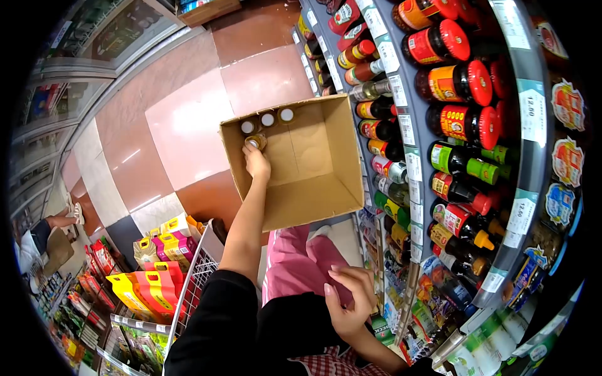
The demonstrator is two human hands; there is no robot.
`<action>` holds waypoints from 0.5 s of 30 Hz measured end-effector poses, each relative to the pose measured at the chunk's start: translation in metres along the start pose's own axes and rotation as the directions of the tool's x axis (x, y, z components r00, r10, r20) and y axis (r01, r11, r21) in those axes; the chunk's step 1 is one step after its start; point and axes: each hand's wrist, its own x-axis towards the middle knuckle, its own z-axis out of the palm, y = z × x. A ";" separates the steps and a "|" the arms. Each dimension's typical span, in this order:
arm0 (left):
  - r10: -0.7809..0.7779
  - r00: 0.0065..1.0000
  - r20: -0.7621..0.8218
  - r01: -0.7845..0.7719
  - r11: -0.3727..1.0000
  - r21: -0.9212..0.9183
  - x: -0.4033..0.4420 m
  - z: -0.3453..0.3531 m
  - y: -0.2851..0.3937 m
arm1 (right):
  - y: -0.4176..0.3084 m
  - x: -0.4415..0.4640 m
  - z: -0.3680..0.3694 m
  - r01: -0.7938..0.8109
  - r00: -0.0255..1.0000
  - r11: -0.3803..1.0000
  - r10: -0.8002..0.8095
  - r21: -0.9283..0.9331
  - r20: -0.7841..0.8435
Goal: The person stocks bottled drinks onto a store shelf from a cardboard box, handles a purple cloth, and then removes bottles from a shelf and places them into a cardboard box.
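White-lidded jars (268,120), four in number (their sides look yellowish), stand at the far left corner of the cardboard box (301,200). Our left arm (246,241) is stretched inside, the left hand (257,163) gripping the nearest jar (256,139); our right hand (351,297) is outside, open, fingers softly bent.

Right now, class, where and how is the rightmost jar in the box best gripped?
Probably by its white lid, from above: the jar looks upright, lid facing the open top of the box. Another jar stands to its left and the far wall is behind, so fingers would fit best from the near right, over bare floor.
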 end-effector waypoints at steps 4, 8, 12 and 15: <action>-0.035 0.999 -0.027 0.037 0.998 0.052 0.016 0.009 -0.001 | 0.006 0.004 0.005 -0.046 0.999 0.999 0.046 0.001 0.029; 0.018 1.000 -0.025 -0.014 0.988 0.151 0.031 0.015 -0.007 | 0.009 0.002 0.008 -0.087 0.995 0.996 0.086 0.012 0.043; 0.127 0.992 -0.008 -0.121 0.963 0.242 0.039 0.016 -0.011 | 0.014 -0.003 0.008 -0.117 0.992 0.993 0.116 0.029 0.045; 0.163 0.984 0.078 -0.179 0.938 0.296 0.039 0.013 -0.009 | 0.014 -0.005 0.006 -0.140 0.990 0.989 0.138 0.054 0.043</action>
